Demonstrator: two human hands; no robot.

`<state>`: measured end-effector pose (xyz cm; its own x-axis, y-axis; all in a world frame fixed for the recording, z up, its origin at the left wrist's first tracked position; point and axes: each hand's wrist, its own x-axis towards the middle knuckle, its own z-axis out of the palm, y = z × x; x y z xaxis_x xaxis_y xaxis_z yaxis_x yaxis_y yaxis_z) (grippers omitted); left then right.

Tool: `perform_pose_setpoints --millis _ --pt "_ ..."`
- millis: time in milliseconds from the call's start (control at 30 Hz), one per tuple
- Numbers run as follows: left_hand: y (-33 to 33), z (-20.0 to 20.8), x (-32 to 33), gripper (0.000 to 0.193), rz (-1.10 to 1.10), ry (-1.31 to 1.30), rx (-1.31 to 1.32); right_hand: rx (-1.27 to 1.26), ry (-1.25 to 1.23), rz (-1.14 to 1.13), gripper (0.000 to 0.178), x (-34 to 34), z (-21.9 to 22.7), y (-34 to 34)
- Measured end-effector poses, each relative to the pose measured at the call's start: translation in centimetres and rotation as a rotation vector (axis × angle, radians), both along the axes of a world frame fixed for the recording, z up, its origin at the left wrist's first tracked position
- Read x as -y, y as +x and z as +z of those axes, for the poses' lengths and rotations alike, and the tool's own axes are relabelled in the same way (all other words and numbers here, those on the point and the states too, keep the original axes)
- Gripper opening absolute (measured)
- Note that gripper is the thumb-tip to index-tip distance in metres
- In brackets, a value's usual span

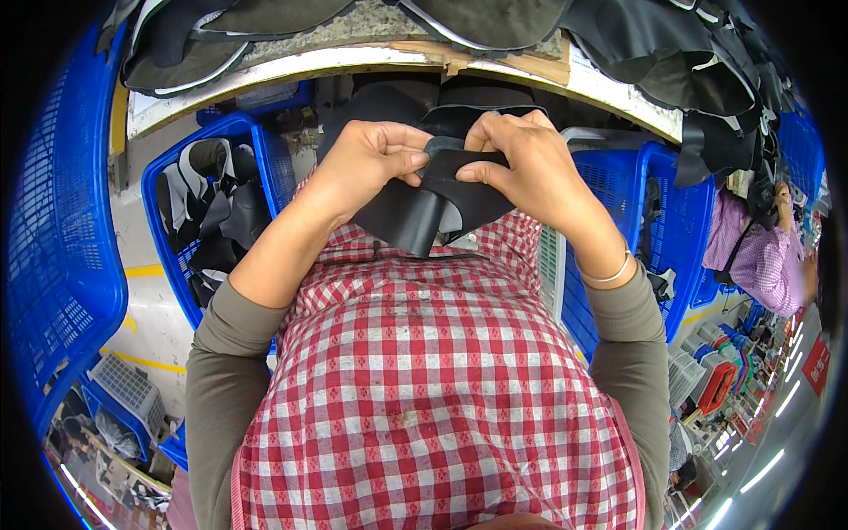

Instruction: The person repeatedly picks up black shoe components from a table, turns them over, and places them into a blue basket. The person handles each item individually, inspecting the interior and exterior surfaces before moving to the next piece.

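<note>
Over my lap, in front of the checked apron, a black leather piece (411,218) with a pale underside is held up between both hands. My left hand (378,163) pinches its upper left edge between thumb and fingers. On the upper right edge, my right hand (519,163) grips the piece with the thumb on top and the fingers curled behind. Between the hands the edge is folded over. The lower part hangs down in a curve, its glossy side showing. What lies under the fingertips is hidden.
A worn table edge (353,60) runs across the front, with black leather pieces (486,19) piled on it. Blue baskets stand left (152,190) and right (609,190); the left one holds dark cut pieces. Another person in a checked shirt (751,256) is at far right.
</note>
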<state>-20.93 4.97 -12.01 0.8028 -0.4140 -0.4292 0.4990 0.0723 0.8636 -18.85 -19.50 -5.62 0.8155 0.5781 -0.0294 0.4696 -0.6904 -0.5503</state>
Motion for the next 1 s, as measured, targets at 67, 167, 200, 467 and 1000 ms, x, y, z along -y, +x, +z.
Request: perform_pose_setpoints --millis 67,167,200,467,1000 --pt "-0.2 0.3 0.1 0.024 0.008 0.006 0.062 -0.027 -0.006 -0.001 0.033 -0.1 -0.2 0.2" --pt "-0.3 0.7 0.3 0.023 -0.007 0.064 0.052 -0.034 0.002 -0.008 0.031 0.0 -0.4 0.4" --pt "-0.4 0.8 0.3 0.023 -0.007 0.066 0.065 -0.024 0.018 -0.001 0.03 0.1 -0.5 0.4" --pt "-0.9 0.7 0.7 0.024 0.018 0.101 0.122 -0.024 -0.013 -0.024 0.03 -0.3 -0.7 0.5" --pt "-2.7 0.7 0.3 0.016 0.181 -0.012 0.021 0.171 -0.025 -0.108 0.043 -0.4 -0.4 -0.1"
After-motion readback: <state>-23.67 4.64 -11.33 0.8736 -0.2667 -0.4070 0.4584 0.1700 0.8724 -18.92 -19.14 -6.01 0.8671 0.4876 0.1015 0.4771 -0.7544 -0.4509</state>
